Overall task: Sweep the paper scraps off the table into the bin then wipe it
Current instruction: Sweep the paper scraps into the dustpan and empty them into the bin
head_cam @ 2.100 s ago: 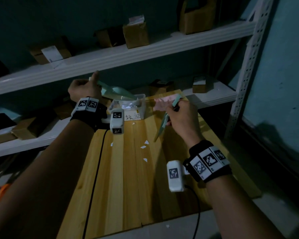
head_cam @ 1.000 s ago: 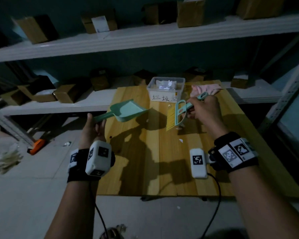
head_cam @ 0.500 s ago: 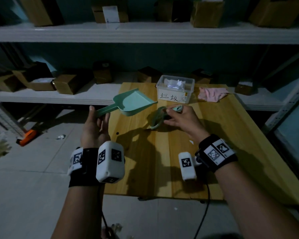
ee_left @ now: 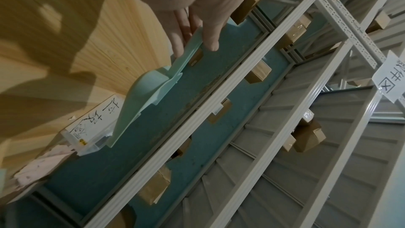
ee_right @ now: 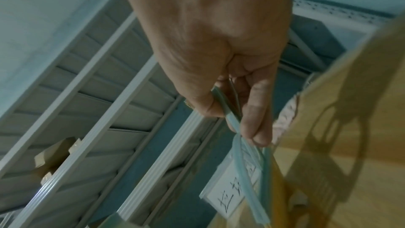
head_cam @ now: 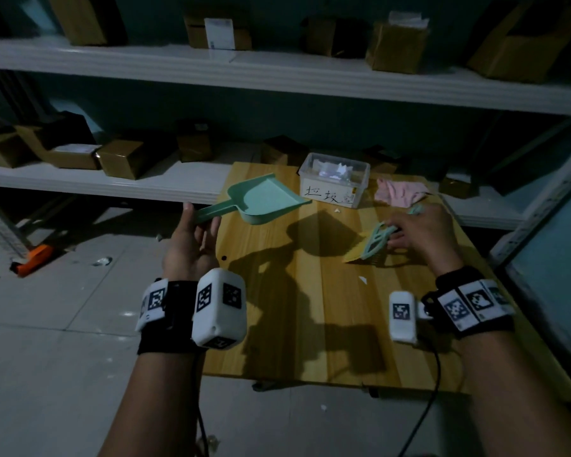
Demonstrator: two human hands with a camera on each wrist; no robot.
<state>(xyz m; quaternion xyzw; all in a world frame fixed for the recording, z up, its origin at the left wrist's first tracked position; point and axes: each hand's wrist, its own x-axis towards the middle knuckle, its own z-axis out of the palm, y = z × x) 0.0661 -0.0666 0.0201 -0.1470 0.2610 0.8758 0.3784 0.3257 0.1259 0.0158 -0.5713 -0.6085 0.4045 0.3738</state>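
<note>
My left hand (head_cam: 192, 239) grips the handle of a mint-green dustpan (head_cam: 267, 201), held in the air over the wooden table's (head_cam: 327, 324) far left corner; the left wrist view shows thumb and fingers pinching the dustpan handle (ee_left: 190, 44). My right hand (head_cam: 419, 232) grips the handle of a small green brush (head_cam: 374, 240) whose yellow bristles touch the table on the right side; in the right wrist view the brush handle (ee_right: 230, 115) runs between thumb and fingers. Two white paper scraps lie on the table, one (head_cam: 363, 279) near the brush, one (head_cam: 337, 210) before the clear labelled bin (head_cam: 333, 179).
A pink cloth (head_cam: 399, 192) lies at the table's far right, beside the bin. White metal shelves (head_cam: 211, 67) with cardboard boxes stand behind the table. The floor to the left holds an orange tool (head_cam: 33, 253). A cable hangs from each wrist camera.
My right hand has carried the brush from the table's middle to the right side. The left hand keeps the dustpan raised at the left corner.
</note>
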